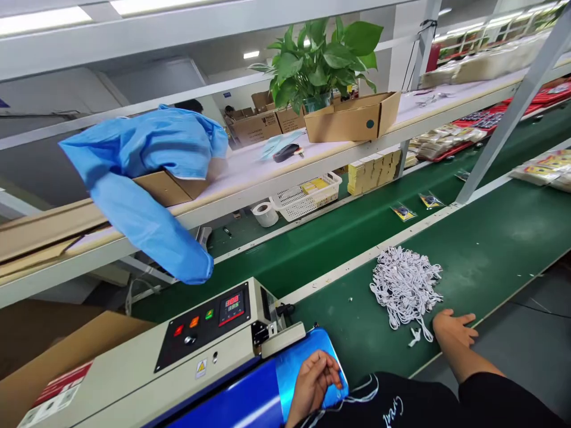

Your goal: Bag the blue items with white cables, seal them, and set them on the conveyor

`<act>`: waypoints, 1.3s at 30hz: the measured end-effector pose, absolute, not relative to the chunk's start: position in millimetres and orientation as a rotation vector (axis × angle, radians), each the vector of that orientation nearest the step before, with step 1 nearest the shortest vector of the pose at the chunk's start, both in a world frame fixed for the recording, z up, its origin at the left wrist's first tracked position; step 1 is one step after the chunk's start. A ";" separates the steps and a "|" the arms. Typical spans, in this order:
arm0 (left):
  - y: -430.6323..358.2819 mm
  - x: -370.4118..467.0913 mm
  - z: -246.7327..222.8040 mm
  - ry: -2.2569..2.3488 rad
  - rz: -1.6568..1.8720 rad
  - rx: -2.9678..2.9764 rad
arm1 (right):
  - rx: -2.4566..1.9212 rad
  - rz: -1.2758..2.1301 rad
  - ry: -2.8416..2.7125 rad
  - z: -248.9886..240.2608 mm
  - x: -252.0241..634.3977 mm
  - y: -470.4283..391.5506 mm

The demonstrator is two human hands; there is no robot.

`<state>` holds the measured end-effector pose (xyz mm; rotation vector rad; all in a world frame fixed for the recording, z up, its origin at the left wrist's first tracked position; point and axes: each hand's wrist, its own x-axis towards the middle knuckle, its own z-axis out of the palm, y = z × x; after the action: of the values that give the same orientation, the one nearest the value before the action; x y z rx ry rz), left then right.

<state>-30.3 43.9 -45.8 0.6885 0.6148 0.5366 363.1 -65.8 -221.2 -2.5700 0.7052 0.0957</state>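
A tangled pile of white cords (405,285) lies on the green work surface (504,238), a few loops trailing toward me. Just right of its near edge is my right hand (454,329), fingers spread and nothing in them, by the surface's front edge. My left hand (316,380) is over the blue belt end (285,368) of a sealing machine (200,345). Its fingers are curled in; what they hold, if anything, is hidden. Thin white strings (363,392) run beside that hand, across my dark clothing.
The machine with a lit display (232,303) fills the lower left. Behind lies a green conveyor (321,238) carrying small packets (404,212). A shelf above bears a blue garment (151,148) with a hanging sleeve, a plant (321,59) and a cardboard box (352,119). A slanted post (504,119) stands right.
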 end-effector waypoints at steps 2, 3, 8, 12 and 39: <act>44.5 -29.3 -43.5 0.626 0.526 0.684 | -2.575 0.098 0.704 -220.2 363.2 -66.2; 44.8 -28.7 -42.3 0.633 0.522 0.682 | -2.581 0.108 0.698 -219.4 363.2 -66.3; 46.5 -28.0 -39.5 0.663 0.502 0.680 | -2.591 0.122 0.707 -213.7 362.7 -65.8; 48.0 -29.1 -42.8 0.667 0.495 0.698 | -2.573 0.090 0.734 -211.7 362.0 -64.1; 48.3 -23.0 -11.8 0.737 0.459 0.809 | -2.483 0.297 0.526 -155.8 351.7 -64.3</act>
<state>-23.0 48.3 -11.8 0.8094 0.7369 0.4594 351.7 -64.3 -155.8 -2.4828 0.5263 0.2970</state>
